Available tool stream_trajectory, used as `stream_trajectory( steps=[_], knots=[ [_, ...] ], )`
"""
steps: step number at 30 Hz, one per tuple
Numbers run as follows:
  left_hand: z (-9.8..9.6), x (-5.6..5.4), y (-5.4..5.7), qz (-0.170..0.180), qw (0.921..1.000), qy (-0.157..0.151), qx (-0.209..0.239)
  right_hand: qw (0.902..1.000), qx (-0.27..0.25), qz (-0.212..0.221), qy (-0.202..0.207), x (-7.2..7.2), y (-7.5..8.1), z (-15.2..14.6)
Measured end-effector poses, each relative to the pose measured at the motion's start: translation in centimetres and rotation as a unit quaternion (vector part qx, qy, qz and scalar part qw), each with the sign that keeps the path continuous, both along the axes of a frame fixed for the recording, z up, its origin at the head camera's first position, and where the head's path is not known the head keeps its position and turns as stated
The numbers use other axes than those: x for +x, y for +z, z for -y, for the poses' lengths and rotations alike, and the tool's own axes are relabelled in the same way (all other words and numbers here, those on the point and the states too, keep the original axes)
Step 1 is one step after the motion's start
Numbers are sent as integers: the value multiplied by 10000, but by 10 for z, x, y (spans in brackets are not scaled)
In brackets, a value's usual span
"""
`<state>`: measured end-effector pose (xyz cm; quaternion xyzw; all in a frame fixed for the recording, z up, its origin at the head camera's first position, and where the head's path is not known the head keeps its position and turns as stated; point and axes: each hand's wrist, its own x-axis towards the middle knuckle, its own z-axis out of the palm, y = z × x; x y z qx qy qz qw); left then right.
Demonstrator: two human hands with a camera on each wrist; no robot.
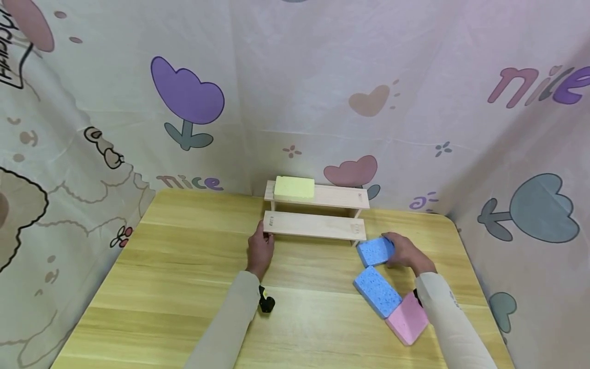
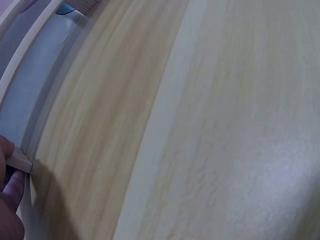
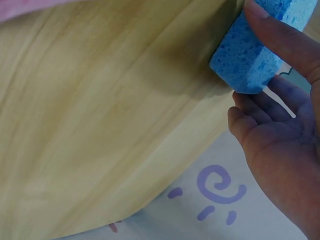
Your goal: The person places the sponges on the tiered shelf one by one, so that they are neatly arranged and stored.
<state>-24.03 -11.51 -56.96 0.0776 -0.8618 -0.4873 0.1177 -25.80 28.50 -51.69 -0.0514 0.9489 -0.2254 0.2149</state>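
Observation:
My left hand point(image 1: 260, 251) grips the left end of the lower board of a two-tier wooden shelf point(image 1: 313, 225); in the left wrist view its fingers point(image 2: 15, 187) pinch a pale wooden edge. On the upper tier lies a yellow sponge point(image 1: 294, 188). My right hand point(image 1: 405, 251) holds a blue sponge point(image 1: 375, 251) by its right end, thumb on one side and fingers on the other, close to the shelf's right front leg. The right wrist view shows that same speckled blue sponge point(image 3: 245, 57) between thumb and fingers.
A second blue sponge point(image 1: 378, 292) lies angled on the wooden table point(image 1: 184, 287), its lower corner against a pink sponge point(image 1: 407, 319) beneath the right forearm. A printed cloth point(image 1: 286, 92) hangs behind the shelf and along both sides.

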Motion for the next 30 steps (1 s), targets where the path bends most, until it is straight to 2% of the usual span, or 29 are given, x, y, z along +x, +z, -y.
stream_trajectory(
  steps=[10,30],
  knots=[
    [0,1,1,37,10000,-10,-54,9999,-106,-62,-116,3,-7,0],
    [-1,3,5,37,10000,-33,-13,9997,47,-59,-251,5,-7,-2]
  ],
)
